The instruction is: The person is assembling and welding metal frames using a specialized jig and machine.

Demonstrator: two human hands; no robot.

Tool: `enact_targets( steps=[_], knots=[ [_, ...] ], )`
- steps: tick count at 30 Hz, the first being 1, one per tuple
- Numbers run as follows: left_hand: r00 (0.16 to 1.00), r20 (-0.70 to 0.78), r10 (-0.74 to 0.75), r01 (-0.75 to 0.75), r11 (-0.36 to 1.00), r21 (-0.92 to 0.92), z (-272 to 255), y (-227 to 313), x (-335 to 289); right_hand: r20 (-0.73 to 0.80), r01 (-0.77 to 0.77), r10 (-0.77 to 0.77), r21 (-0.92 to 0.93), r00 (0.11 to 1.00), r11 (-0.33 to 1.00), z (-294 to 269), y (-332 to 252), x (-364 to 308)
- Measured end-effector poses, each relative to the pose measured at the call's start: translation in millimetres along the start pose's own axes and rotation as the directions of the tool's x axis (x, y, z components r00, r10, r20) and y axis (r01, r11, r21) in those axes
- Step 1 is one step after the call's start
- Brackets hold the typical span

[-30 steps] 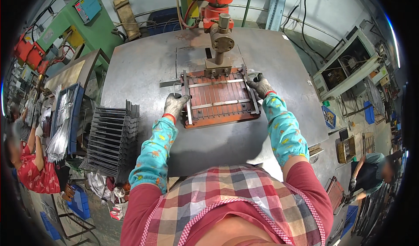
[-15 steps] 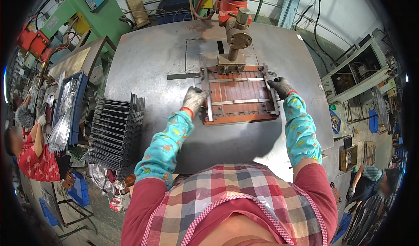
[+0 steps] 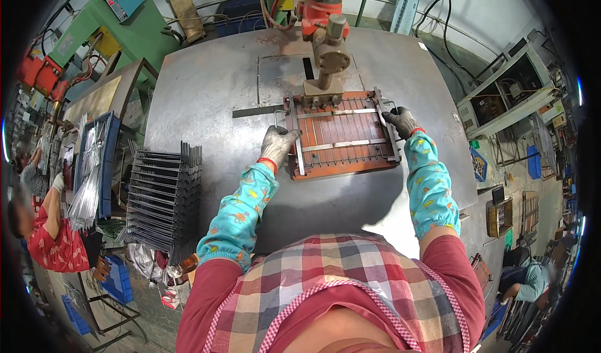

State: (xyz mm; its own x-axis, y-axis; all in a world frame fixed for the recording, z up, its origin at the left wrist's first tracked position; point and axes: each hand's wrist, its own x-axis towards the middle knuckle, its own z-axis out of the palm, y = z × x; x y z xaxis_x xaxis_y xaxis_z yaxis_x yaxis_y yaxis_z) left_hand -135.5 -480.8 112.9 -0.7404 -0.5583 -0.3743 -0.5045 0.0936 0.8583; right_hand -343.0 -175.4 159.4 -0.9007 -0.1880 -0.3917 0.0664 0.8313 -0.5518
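Note:
A reddish-brown jig board (image 3: 338, 169) with steel bars and a row of thin wires (image 3: 346, 127) lies on the steel table. My left hand (image 3: 278, 144), in a grey glove, is closed around the wire handle at the jig's left side. On the opposite side my right hand (image 3: 402, 122), gloved too, grips the right handle (image 3: 389, 105). The brass-coloured welding head (image 3: 322, 92) comes down over the jig's far edge, left of its middle. Whether its tip touches the wires cannot be made out.
A stack of welded wire racks (image 3: 164, 196) stands at the table's left edge. Beyond it, a blue bin (image 3: 107, 159) holds metal rods. A co-worker in red (image 3: 59, 243) is at far left, another person (image 3: 532, 283) at lower right. The steel tabletop (image 3: 200, 83) has slots cut in it.
The jig has slid slightly to the right under the welding head, with both hands still on its handles. The whole view has shifted a little.

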Motion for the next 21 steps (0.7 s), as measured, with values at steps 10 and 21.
enact_targets(
  steps=[10,21],
  knots=[
    [0.999,-0.031,0.041,-0.040,0.999,0.034,-4,-15,8,-0.016,-0.043,0.042,-0.088,0.999,0.995,7,0,8],
    [0.999,-0.034,0.007,-0.007,1.000,-0.004,-93,-18,-4,0.040,0.174,-0.172,-0.055,0.984,0.983,68,-43,-14]
  ],
)
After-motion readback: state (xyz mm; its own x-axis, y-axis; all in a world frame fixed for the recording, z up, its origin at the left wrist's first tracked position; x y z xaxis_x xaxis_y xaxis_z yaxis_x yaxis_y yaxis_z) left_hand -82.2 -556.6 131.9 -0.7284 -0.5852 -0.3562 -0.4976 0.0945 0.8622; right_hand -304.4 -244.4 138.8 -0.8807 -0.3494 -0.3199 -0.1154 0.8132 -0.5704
